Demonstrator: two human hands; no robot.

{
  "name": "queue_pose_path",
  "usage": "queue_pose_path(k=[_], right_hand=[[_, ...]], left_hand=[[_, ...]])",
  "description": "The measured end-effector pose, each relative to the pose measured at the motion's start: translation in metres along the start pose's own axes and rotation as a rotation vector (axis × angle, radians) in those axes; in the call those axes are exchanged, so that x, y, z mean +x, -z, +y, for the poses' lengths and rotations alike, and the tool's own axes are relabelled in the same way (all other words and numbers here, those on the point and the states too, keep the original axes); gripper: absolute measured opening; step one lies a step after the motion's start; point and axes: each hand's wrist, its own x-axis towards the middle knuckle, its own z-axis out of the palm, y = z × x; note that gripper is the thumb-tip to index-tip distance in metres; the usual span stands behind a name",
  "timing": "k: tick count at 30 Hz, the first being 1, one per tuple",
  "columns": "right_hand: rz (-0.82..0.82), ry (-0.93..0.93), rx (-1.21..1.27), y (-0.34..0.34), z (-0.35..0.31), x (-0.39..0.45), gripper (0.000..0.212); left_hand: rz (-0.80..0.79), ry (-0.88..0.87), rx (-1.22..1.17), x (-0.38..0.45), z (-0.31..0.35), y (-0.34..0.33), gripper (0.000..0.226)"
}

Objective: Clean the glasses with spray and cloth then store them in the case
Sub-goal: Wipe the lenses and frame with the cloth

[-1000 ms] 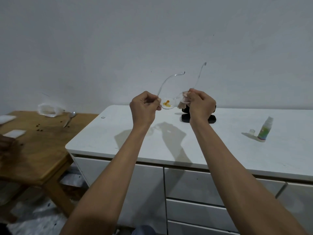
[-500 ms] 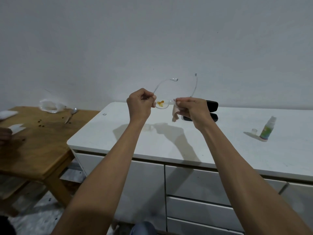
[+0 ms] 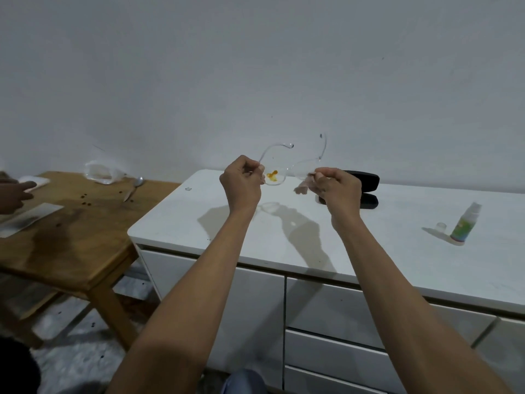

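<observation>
I hold clear-framed glasses (image 3: 287, 172) in the air above the white cabinet top, temples pointing up and away. An orange smear marks the left lens (image 3: 272, 175). My left hand (image 3: 241, 184) pinches the left end of the frame. My right hand (image 3: 338, 189) grips the right lens through a small pinkish cloth (image 3: 303, 186) that hangs below the fingers. Behind my right hand, the black glasses case (image 3: 366, 189) lies open on the cabinet. The spray bottle (image 3: 466, 224) stands at the right, its clear cap (image 3: 441, 226) beside it.
The white cabinet top (image 3: 284, 223) with drawers below runs across the middle. A wooden table (image 3: 71, 231) stands at the left with a plastic bag (image 3: 100, 173), a spoon (image 3: 133, 187) and papers. Another person's hand (image 3: 14, 191) rests at its far left edge.
Both hands have moved apart slightly and lowered the glasses; the right hand with the cloth has shifted along the right lens, so more of the open case shows behind it.
</observation>
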Motion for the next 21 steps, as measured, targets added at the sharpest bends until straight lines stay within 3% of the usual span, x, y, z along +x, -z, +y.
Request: queue_pose_path(k=[3,9,13,17,21], right_hand=[[0.047,-0.030,0.137,-0.011,0.013,-0.007,0.012],[-0.055,-0.175,0.418,-0.050,0.011,-0.026,0.016],[0.036,-0.175,0.493,-0.075,0.005,-0.031,0.011],[0.226,-0.119,0.461,-0.086,-0.001,-0.031,0.012],[0.180,-0.090,0.351,-0.087,-0.001,-0.023,0.014]], left_hand=[[0.059,-0.019,-0.006,0.003,0.000,-0.001,0.017],[0.067,-0.081,-0.001,-0.007,0.004,-0.007,0.015],[0.065,-0.112,0.002,-0.018,0.008,-0.011,0.011],[0.042,-0.157,-0.015,-0.028,0.013,-0.015,0.011],[0.059,-0.139,-0.049,-0.033,0.018,-0.016,0.011]])
